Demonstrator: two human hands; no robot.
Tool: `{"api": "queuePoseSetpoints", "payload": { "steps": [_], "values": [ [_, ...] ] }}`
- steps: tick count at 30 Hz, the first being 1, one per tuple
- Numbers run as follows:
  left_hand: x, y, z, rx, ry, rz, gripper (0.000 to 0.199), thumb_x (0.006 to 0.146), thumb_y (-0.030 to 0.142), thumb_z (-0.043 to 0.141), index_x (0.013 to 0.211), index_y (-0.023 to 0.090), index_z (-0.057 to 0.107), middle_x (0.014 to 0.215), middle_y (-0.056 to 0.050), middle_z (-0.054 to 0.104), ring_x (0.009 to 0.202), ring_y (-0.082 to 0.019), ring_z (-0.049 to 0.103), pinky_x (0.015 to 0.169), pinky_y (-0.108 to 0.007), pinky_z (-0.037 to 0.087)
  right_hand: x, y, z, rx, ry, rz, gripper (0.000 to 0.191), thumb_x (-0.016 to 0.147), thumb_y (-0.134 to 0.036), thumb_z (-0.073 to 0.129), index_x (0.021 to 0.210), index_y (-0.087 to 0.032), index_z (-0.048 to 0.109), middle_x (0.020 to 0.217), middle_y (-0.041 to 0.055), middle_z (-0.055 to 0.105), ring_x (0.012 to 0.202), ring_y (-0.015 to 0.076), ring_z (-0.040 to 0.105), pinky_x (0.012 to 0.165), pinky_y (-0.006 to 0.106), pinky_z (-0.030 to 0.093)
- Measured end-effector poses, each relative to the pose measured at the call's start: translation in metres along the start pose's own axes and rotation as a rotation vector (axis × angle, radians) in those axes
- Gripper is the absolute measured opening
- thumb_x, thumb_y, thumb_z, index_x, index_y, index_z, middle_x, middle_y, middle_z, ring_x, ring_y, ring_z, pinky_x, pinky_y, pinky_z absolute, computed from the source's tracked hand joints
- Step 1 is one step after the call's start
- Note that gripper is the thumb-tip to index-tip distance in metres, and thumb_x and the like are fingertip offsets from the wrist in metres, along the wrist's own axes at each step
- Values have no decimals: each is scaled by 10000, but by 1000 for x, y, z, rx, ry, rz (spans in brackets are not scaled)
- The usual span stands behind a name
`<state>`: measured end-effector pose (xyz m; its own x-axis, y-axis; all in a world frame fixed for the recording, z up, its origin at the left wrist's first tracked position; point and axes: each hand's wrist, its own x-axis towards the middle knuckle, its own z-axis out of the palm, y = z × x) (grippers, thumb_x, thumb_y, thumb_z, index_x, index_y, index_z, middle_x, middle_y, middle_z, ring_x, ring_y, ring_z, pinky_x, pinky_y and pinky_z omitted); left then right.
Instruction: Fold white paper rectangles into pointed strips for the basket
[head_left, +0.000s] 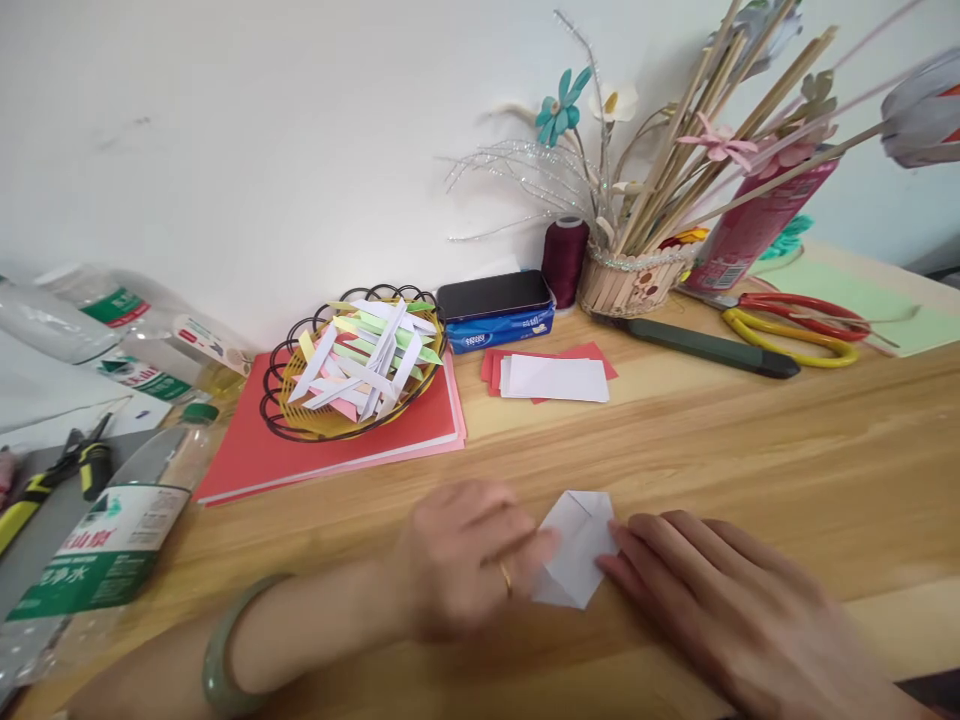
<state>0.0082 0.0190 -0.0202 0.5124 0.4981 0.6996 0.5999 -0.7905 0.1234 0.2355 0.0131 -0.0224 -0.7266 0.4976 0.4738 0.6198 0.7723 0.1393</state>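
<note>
A small folded sheet of white paper (pixel 576 545) lies on the wooden table between my hands, with a crease near its top edge. My left hand (pixel 469 560) is curled at the sheet's left side, its fingers over that edge and somewhat blurred; whatever may be inside them is hidden. From the right, my right hand (pixel 727 590) rests low on the table with its fingers stretched out, the tips touching the sheet's right edge. Beyond them sits a stack of white paper strips (pixel 559 378) on red paper pieces (pixel 491 370).
A wire basket (pixel 274 410) of folded paper strips stands on red paper sheets (pixel 232 450). Behind are a phone (pixel 495 293) on a blue packet (pixel 499 330), purple thread (pixel 565 262), a flower pot (pixel 628 282), a cutter (pixel 705 345) and scissors (pixel 795 335). Plastic bottles (pixel 105 540) lie left.
</note>
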Motion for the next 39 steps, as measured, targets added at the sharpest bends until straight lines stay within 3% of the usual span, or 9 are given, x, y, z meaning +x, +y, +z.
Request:
{"api": "queuePoseSetpoints", "payload": {
  "steps": [1, 2, 5, 11, 15, 18, 24, 31, 39],
  "values": [
    [0, 5, -1, -7, -2, 68, 127, 872, 142, 507, 911, 137, 628, 675, 3, 655, 688, -135, 573, 640, -264, 498, -3, -3, -1, -42, 9, 18, 333, 893, -39, 319, 852, -155, 628, 829, 89, 643, 761, 235, 591, 662, 394, 439],
    [-1, 10, -2, -4, -108, 140, 138, 861, 188, 533, 932, 118, 628, 672, -6, 647, 690, -141, 583, 629, -264, 500, -5, -5, -1, -66, 11, 31, 336, 887, -30, 318, 856, -153, 629, 837, 97, 646, 771, 246, 595, 670, 405, 436],
    [-3, 17, -3, 56, -224, 138, 142, 843, 223, 560, 852, 105, 639, 665, -25, 633, 690, -156, 591, 611, -272, 496, -4, -3, -1, -39, 7, 29, 333, 895, -46, 323, 824, -169, 625, 818, 92, 647, 780, 247, 600, 686, 406, 440],
    [-12, 10, -1, 160, -212, 228, 79, 790, 120, 596, 829, 78, 651, 841, -82, 680, 840, -203, 604, 744, -320, 503, 8, 18, 3, 291, -59, -46, 226, 927, -156, 391, 940, -150, 616, 919, 66, 662, 856, 199, 600, 789, 368, 482],
    [-10, 1, 0, 216, -180, 149, 103, 809, 169, 594, 809, 83, 652, 855, -64, 676, 850, -203, 597, 724, -313, 504, 10, 31, 6, 388, -116, -76, 238, 938, -185, 396, 1070, -136, 588, 997, 75, 663, 937, 192, 596, 849, 358, 488],
    [-7, -4, 0, 245, -210, 135, 76, 812, 151, 597, 798, 95, 646, 792, -47, 660, 794, -191, 595, 680, -302, 499, 17, 39, 4, 396, -162, -122, 282, 955, -170, 328, 1082, -138, 578, 1000, 77, 668, 923, 185, 609, 803, 343, 513],
    [-3, -8, -1, 194, -258, 206, 229, 870, 75, 419, 821, 75, 642, 742, -72, 641, 777, -195, 597, 651, -298, 488, 31, 51, 3, 290, -49, -345, 369, 957, -101, 210, 1057, -101, 565, 889, 74, 706, 759, 184, 642, 663, 332, 533],
    [6, -5, 5, 62, -258, -195, 209, 809, 80, 477, 653, 154, 594, 636, -11, 592, 641, -138, 533, 542, -226, 452, 25, 55, 14, 445, -103, -197, 221, 928, -158, 390, 1033, -129, 582, 910, 82, 672, 834, 191, 614, 748, 332, 500],
    [10, 1, 3, -73, -274, -402, 72, 744, 147, 583, 677, 168, 601, 701, -11, 620, 692, -163, 505, 563, -250, 444, 29, 54, 19, 733, -285, 63, 218, 933, -232, 402, 865, -209, 608, 801, 39, 596, 691, 140, 577, 591, 255, 474]
  ]
}}
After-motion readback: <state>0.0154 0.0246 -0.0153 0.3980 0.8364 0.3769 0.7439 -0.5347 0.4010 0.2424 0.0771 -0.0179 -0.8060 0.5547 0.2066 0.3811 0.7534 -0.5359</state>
